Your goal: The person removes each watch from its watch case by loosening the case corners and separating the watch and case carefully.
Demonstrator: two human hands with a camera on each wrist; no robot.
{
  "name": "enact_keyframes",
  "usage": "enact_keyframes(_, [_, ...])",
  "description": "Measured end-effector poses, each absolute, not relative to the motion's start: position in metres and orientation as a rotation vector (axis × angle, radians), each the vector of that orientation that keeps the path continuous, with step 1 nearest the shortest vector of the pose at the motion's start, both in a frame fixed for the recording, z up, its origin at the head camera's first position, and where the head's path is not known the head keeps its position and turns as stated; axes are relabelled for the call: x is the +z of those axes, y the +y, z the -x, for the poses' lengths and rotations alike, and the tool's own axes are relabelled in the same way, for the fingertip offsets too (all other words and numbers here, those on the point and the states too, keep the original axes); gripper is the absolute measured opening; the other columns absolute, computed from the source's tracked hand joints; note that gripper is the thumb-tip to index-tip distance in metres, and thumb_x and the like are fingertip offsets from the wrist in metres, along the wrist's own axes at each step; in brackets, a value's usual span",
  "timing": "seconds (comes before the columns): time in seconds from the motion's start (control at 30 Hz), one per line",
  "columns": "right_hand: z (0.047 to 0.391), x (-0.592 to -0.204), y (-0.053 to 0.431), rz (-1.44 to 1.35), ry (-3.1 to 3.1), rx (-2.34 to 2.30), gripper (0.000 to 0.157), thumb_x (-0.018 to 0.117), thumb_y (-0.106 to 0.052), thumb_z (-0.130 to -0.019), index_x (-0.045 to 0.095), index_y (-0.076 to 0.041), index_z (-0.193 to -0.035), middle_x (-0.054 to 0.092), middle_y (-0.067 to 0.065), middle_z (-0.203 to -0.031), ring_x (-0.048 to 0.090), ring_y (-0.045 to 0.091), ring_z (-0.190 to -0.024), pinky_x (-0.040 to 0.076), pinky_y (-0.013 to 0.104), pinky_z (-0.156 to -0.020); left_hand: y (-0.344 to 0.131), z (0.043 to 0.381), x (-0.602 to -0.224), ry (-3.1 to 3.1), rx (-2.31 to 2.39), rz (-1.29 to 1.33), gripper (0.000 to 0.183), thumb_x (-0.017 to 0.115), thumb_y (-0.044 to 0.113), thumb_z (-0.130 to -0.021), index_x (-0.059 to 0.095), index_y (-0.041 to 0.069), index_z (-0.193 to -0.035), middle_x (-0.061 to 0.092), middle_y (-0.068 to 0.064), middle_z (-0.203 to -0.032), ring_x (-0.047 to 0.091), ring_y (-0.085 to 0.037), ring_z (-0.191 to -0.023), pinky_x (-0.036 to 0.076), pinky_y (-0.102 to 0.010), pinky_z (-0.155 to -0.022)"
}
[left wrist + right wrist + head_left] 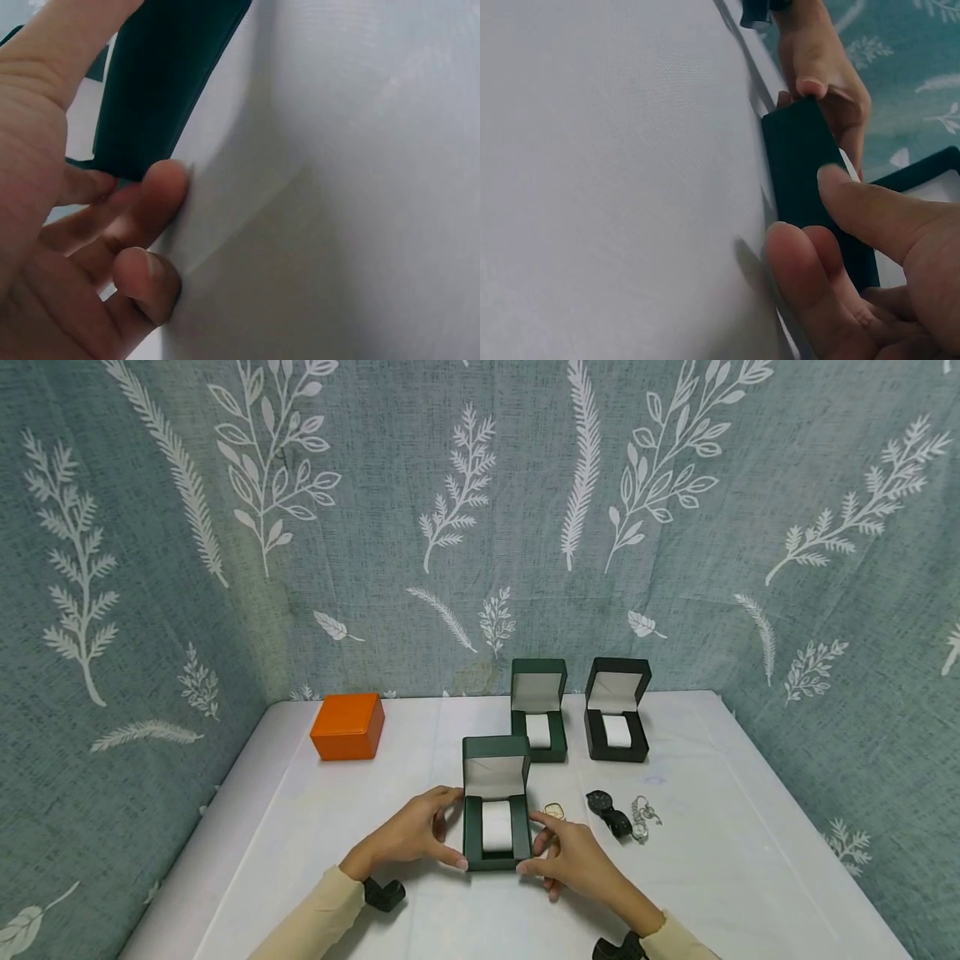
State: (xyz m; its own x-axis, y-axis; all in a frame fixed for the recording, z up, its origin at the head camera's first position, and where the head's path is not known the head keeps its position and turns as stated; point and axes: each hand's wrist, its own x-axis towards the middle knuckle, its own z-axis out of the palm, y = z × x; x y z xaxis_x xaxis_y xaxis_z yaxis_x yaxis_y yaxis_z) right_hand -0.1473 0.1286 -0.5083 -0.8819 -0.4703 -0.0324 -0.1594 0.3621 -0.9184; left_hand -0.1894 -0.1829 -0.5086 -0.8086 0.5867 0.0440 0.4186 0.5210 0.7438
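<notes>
A dark green watch box (491,863) with its lid raised stands on the white table, a white cushion (497,827) inside it. My left hand (414,829) holds its left side, thumb at the front corner and fingers farther back. On the opposite side my right hand (576,858) grips the box, thumb at the front corner and index finger along the side wall. Both wrist views show fingers against the green wall (799,161). Just right of the box lies a gold-toned watch (554,810), partly hidden by the right hand.
Behind stand another open green watch box (558,752) and an open black one (618,755), each with a white cushion. An orange box (347,727) sits shut at back left. A black watch (617,822) and a silver watch (640,832) lie to the right.
</notes>
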Motion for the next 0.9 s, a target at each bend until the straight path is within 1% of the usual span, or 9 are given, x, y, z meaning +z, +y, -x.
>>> enact_keyframes(0.1, [0.147, -0.51, 0.127, 0.603, 2.359, -1.525, 0.086, 0.087, -0.024, -0.084, 0.043, 0.011, -0.149, 0.067, 0.004, -0.089, 0.066, 0.019, -0.048, 0.053, 0.03, -0.048, -0.181, 0.189, -0.51, 2.56, 1.149, -0.867, 0.115, 0.097, 0.046, -0.067, 0.04, -0.006, -0.153, 0.052, -0.009, -0.139, 0.06, -0.01, -0.074, 0.053, -0.027, -0.067])
enact_keyframes(0.13, [0.147, -0.511, 0.126, 0.619, 2.37, -1.523, 0.086, 0.087, -0.024, -0.085, 0.043, 0.012, -0.148, 0.067, 0.003, -0.087, 0.065, 0.019, -0.047, 0.053, 0.03, -0.048, -0.181, 0.189, -0.51, 2.558, 1.153, -0.863, 0.116, 0.097, 0.046, -0.067, 0.04, -0.007, -0.153, 0.051, -0.009, -0.139, 0.06, -0.01, -0.074, 0.053, -0.027, -0.067])
enact_keyframes(0.23, [0.147, -0.513, 0.123, 0.631, 2.385, -1.523, 0.085, 0.087, -0.024, -0.085, 0.044, 0.013, -0.148, 0.067, 0.002, -0.085, 0.065, 0.018, -0.047, 0.053, 0.032, -0.047, -0.182, 0.187, -0.509, 2.548, 1.175, -0.84, 0.117, 0.098, 0.045, -0.066, 0.039, -0.008, -0.153, 0.054, -0.008, -0.131, 0.06, -0.011, -0.073, 0.053, -0.027, -0.065])
enact_keyframes(0.37, [0.151, -0.51, 0.118, 0.625, 2.393, -1.508, 0.084, 0.087, -0.027, -0.085, 0.045, 0.008, -0.149, 0.068, 0.0, -0.085, 0.066, 0.019, -0.047, 0.053, 0.032, -0.047, -0.187, 0.185, -0.507, 2.581, 1.198, -0.822, 0.113, 0.097, 0.046, -0.067, 0.043, -0.005, -0.151, 0.058, -0.007, -0.121, 0.059, -0.012, -0.071, 0.052, -0.028, -0.062])
enact_keyframes(0.47, [0.159, -0.504, 0.113, 0.639, 2.41, -1.48, 0.084, 0.086, -0.029, -0.086, 0.046, 0.007, -0.15, 0.068, 0.0, -0.085, 0.066, 0.019, -0.047, 0.052, 0.031, -0.047, -0.192, 0.188, -0.503, 2.618, 1.21, -0.796, 0.113, 0.096, 0.048, -0.067, 0.043, -0.003, -0.152, 0.059, -0.005, -0.121, 0.058, -0.011, -0.072, 0.051, -0.028, -0.064])
enact_keyframes(0.6, [0.173, -0.496, 0.105, 0.655, 2.402, -1.472, 0.085, 0.086, -0.029, -0.086, 0.044, 0.006, -0.151, 0.067, 0.001, -0.091, 0.066, 0.02, -0.049, 0.054, 0.036, -0.048, -0.201, 0.195, -0.494, 2.628, 1.224, -0.742, 0.116, 0.096, 0.049, -0.067, 0.041, -0.003, -0.154, 0.065, -0.005, -0.099, 0.057, -0.011, -0.069, 0.047, -0.027, -0.067])
enact_keyframes(0.7, [0.185, -0.492, 0.099, 0.664, 2.392, -1.468, 0.085, 0.086, -0.029, -0.087, 0.044, 0.004, -0.152, 0.066, 0.001, -0.096, 0.067, 0.021, -0.051, 0.055, 0.04, -0.05, -0.208, 0.204, -0.489, 2.628, 1.215, -0.726, 0.115, 0.096, 0.048, -0.068, 0.039, -0.002, -0.155, 0.06, -0.002, -0.076, 0.056, -0.013, -0.066, 0.044, -0.027, -0.064])
enact_keyframes(0.77, [0.194, -0.49, 0.096, 0.67, 2.394, -1.46, 0.083, 0.085, -0.029, -0.087, 0.044, 0.003, -0.153, 0.065, 0.002, -0.097, 0.067, 0.022, -0.051, 0.056, 0.042, -0.051, -0.211, 0.212, -0.487, 2.629, 1.21, -0.721, 0.114, 0.095, 0.047, -0.07, 0.039, -0.001, -0.156, 0.059, 0.0, -0.071, 0.055, -0.016, -0.065, 0.042, -0.027, -0.06])
enact_keyframes(0.9, [0.212, -0.488, 0.09, 0.676, 2.428, -1.422, 0.082, 0.084, -0.03, -0.088, 0.045, 0.001, -0.153, 0.066, 0.002, -0.097, 0.067, 0.021, -0.051, 0.056, 0.041, -0.052, -0.216, 0.23, -0.486, 2.617, 1.188, -0.719, 0.112, 0.093, 0.046, -0.074, 0.036, 0.0, -0.158, 0.058, 0.0, -0.07, 0.055, -0.023, -0.066, 0.041, -0.027, -0.058])
